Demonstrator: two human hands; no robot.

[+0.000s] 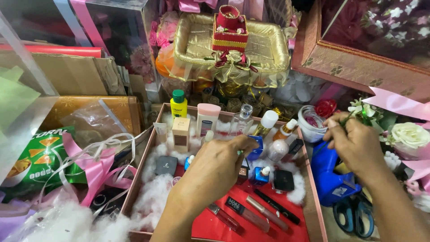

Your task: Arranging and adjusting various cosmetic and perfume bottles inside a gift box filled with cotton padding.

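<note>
Setting: crowded gift-wrapping worktop, hemmed in by decorated trays, ribbon and clear wrap.
Gift tray: a shallow pink-rimmed box [313, 192] lies straight ahead, floored in red and padded with white stuffing [154, 197] so that the cosmetics sit propped and spaced for display.
Left hand: the left hand [215, 172] hovers over the middle of the tray, fingers curled into a loose grip; something small and green shows at the fingertips, but what it is cannot be told.
Blue bottle: a small blue bottle [256, 148] stands just beyond those fingertips, nearest to the hand, upright among the other bottles.
Right hand: the right hand [356, 143] is off the tray to the right, its grip pinched shut on thin green flower stems [347, 117] of an artificial spray.
Tray contents: taller bottles and a pink tube [207, 117] stand along the back edge, flat compacts [166, 165] in the middle, lipsticks and pencils [275, 207] laid slantwise in front, so nothing hides anything else.
Right side: a blue glue gun [329, 179] and blue-handled scissors [354, 217] lie beside the tray, close under the right hand.
Behind: a gold satin tray [197, 45] bears a small red box.
Left side: pink ribbon [96, 170] and a green snack bag [38, 161] lie loose.
</note>
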